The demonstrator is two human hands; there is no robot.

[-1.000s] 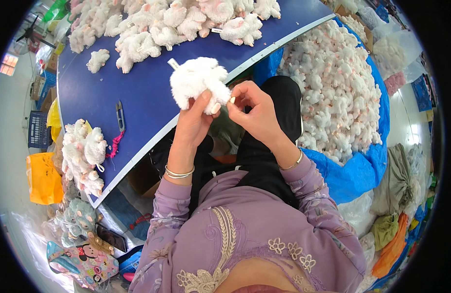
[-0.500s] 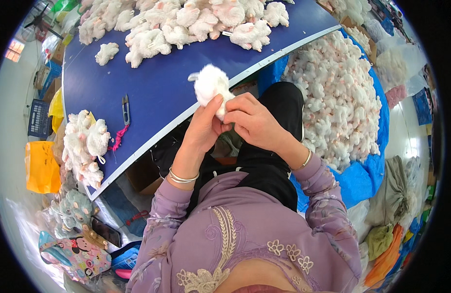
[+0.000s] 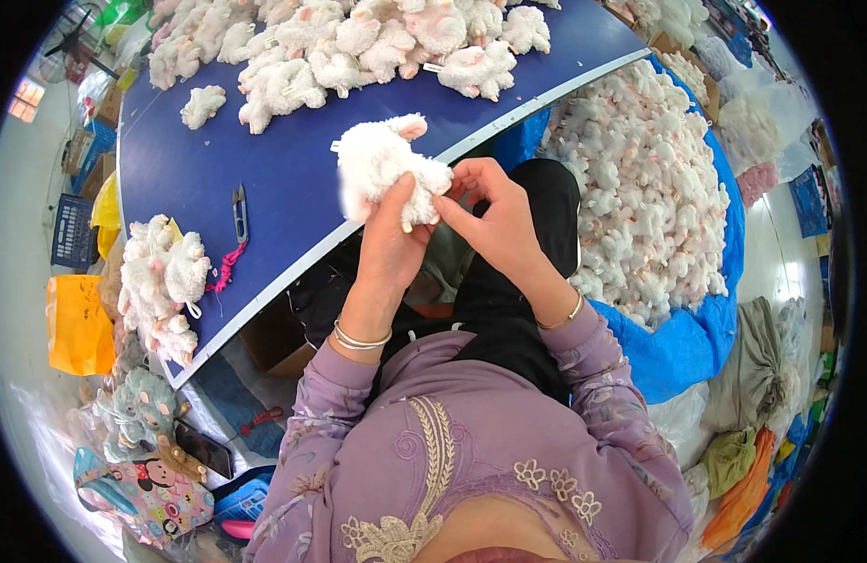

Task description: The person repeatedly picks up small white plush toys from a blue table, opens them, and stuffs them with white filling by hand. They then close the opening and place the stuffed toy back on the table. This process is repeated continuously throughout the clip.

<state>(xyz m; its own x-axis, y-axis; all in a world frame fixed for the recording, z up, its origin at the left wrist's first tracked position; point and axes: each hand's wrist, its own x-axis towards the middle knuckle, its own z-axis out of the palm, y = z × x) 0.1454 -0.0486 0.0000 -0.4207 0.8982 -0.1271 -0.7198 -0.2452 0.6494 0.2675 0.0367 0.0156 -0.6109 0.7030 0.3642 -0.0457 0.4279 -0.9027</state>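
Note:
A small white plush toy with pinkish ears and limbs is held up over the table's near edge. My left hand grips its lower body, thumb on the front. With thumb and fingertips, my right hand pinches the toy's right end, where a limb sticks out. A small white tag shows at the toy's upper left. On the blue table to the left lie thread snips with a pink cord tied to them.
White plush toys are heaped along the table's far side. A smaller pile of toys lies at its left corner. To my right, a blue sack brims with white plush pieces. An orange bag hangs at the left.
The plush toy has been turned over, its pinkish ear and limbs now showing. My right hand has opened its grip somewhat and shifted to the toy's right end.

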